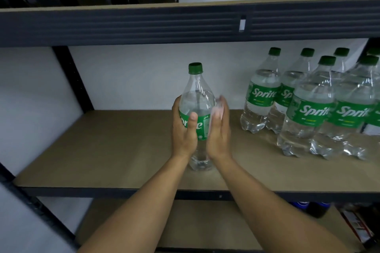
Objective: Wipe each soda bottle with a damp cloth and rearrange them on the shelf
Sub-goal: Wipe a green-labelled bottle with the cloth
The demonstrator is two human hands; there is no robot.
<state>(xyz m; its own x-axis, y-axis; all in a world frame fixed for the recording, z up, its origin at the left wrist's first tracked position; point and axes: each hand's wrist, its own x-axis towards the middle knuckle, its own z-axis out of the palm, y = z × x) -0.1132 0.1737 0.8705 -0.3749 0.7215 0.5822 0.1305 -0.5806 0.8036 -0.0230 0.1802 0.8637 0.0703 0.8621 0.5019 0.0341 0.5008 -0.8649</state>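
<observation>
Clear plastic green-capped Sprite bottle (196,96), one, upright on brown shelf board (102,150); left hand (184,129) grips it; right hand (219,129) fingers blurred, grip unclear. Six similar bottles (314,113) cluster right.

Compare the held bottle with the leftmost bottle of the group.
The held bottle is alone mid-shelf, left hand gripping it, right hand against it; the leftmost bottle sits untouched in the cluster. The held bottle's logo is partly covered; the leftmost bottle's faces the camera. Both: upright, clear, green caps.

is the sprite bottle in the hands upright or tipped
Upright. The held bottle has its green cap straight above its base, down by the shelf board; the left hand grips its label.
</observation>
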